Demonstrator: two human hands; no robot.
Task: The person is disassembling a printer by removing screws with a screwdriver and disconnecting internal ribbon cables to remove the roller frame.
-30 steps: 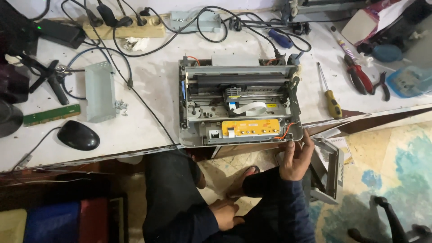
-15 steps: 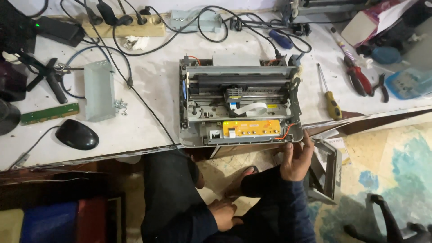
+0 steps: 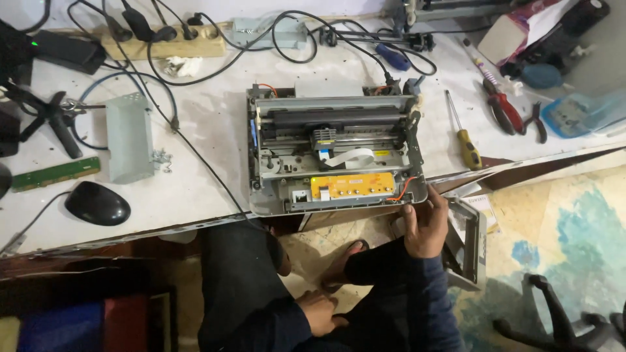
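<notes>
Resting our right hand (image 3: 425, 225) at the opened printer's (image 3: 334, 151) front corner, fingers loosely curled (fingertips hidden) | printer's long axis parallels the bench (image 3: 195, 176) edge | left hand (image 3: 321, 311) lies relaxed on lap.

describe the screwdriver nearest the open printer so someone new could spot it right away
Start at the opened printer in the middle of the white workbench. Just off its right side, past the corner where the right hand touches its front edge, lies a screwdriver pointing away from the person. Its yellow and black handle sets it apart from the blue-handled screwdriver farther back and the red-handled pliers to its right.
</notes>
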